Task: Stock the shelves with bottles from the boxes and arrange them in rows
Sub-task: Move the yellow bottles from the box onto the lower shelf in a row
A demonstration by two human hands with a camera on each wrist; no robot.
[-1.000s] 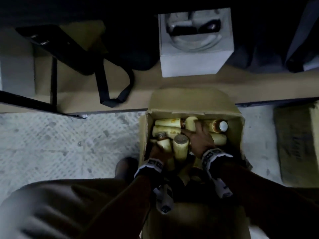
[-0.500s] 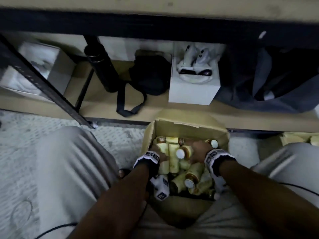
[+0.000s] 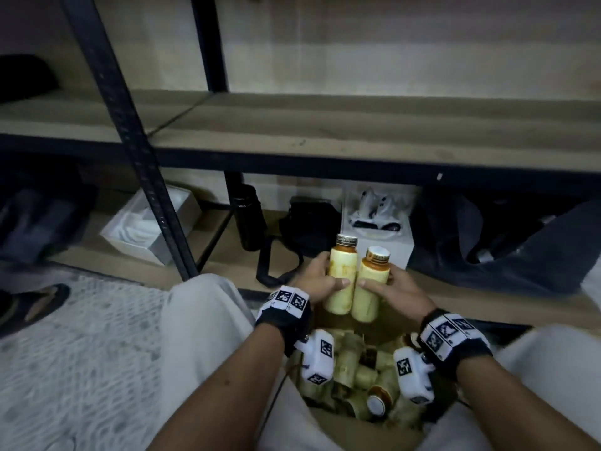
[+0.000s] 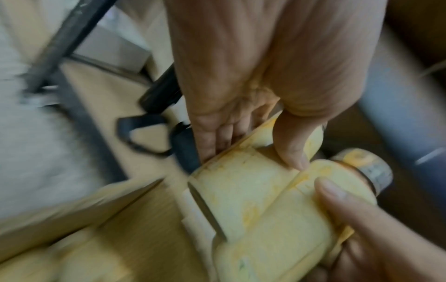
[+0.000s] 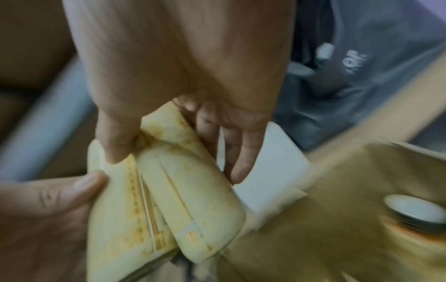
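Observation:
Two pale yellow bottles with metal caps are held upright side by side above the open cardboard box (image 3: 344, 431). My left hand (image 3: 320, 279) grips the left bottle (image 3: 341, 275), fingers behind it and thumb across its front. My right hand (image 3: 388, 284) grips the right bottle (image 3: 370, 284) the same way. The two bottles touch each other. In the left wrist view the left bottle (image 4: 241, 187) lies under my thumb; in the right wrist view the right bottle (image 5: 188, 190) shows likewise. Several more bottles (image 3: 357, 375) lie jumbled in the box below. A bare wooden shelf (image 3: 357, 125) runs across above the hands.
The lower shelf holds a white box with a headset (image 3: 377, 222), a black bag (image 3: 309, 226), a dark flask (image 3: 248, 216), an open white box (image 3: 149, 222) and a dark bag (image 3: 507, 236). A black upright post (image 3: 130, 141) stands left. A sandal (image 3: 29, 304) lies on the floor.
Both hands have come up out of the box, each lifting one bottle upright. My view has tilted up, so the upper shelf now shows.

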